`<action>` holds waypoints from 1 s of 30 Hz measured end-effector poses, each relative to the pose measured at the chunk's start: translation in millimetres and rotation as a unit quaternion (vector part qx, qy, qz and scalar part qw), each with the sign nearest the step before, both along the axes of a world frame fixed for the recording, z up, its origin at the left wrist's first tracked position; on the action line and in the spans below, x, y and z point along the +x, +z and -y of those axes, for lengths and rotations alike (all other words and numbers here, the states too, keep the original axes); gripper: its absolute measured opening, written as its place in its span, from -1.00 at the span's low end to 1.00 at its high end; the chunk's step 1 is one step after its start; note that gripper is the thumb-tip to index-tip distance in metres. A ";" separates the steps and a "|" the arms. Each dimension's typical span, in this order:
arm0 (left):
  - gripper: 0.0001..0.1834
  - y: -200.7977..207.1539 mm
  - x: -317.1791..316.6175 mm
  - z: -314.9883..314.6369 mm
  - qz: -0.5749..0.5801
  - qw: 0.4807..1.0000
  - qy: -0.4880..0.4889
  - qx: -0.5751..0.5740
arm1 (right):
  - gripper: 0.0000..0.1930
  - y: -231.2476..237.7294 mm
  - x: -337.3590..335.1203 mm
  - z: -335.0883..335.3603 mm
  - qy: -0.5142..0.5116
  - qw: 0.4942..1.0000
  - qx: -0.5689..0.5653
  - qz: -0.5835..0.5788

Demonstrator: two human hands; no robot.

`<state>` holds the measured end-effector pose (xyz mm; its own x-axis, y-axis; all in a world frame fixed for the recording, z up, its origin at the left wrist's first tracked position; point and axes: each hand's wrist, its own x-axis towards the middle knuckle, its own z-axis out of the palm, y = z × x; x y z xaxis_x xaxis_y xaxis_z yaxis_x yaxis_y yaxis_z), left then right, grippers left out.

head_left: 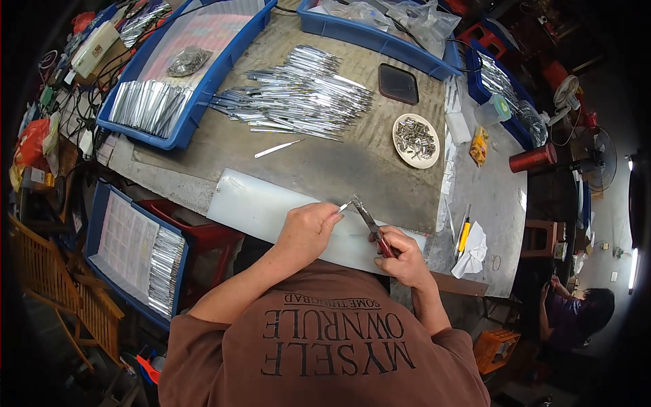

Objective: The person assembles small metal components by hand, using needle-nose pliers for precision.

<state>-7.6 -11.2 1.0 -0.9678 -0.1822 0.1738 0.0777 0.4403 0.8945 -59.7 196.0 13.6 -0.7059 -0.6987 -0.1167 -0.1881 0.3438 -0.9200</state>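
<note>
My left hand is closed in a pinch on a slim silver metal piece, most of which the fingers hide. My right hand is wrapped round the dark red handle of a metal tool. This tool's narrow dark end reaches up and left, close to the tip of the silver piece; whether they touch I cannot tell. Both hands are above a pale sheet along the table's near edge. Beyond them lies a big heap of slim silver metal pieces, with a single tapered one apart from it.
A cream bowl of short metal bits stands right of the heap, near a dark square tray. Blue bins flank the table. A yellow-handled tool and crumpled white paper lie right. Another person sits far right.
</note>
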 end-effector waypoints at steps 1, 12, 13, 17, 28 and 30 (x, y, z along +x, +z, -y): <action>-0.90 -0.6 -0.7 -0.1 -0.001 1.000 -0.001 0.000 | -0.81 0.2 0.1 -0.3 -0.004 1.000 -0.010 0.022; -0.88 -10.7 -2.4 11.2 0.053 0.993 0.032 0.098 | -0.83 1.3 -9.3 -22.9 -0.107 0.994 -0.025 0.027; -0.87 -10.8 -2.5 11.4 0.088 0.987 0.023 0.130 | -0.83 2.1 -11.0 -23.5 -0.111 0.993 -0.024 0.026; -0.86 -15.0 -0.9 6.5 0.095 0.981 0.004 0.168 | -0.82 5.3 -17.7 -20.4 -0.143 0.968 0.126 -0.166; -0.87 -7.1 1.5 -3.1 0.137 0.971 -0.057 0.186 | -0.75 -16.4 -14.8 -9.8 -0.170 0.890 0.252 -0.340; -0.86 -9.4 2.0 -3.9 0.131 0.973 -0.069 0.177 | -0.75 -16.2 -13.7 -9.4 -0.170 0.890 0.245 -0.344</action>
<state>-5.5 -7.4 -8.4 -0.9901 -0.0504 -0.1311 -0.1357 0.1031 0.9854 -73.4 205.3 -2.6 -0.8896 -0.4142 0.1925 -0.4566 0.8174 -0.3511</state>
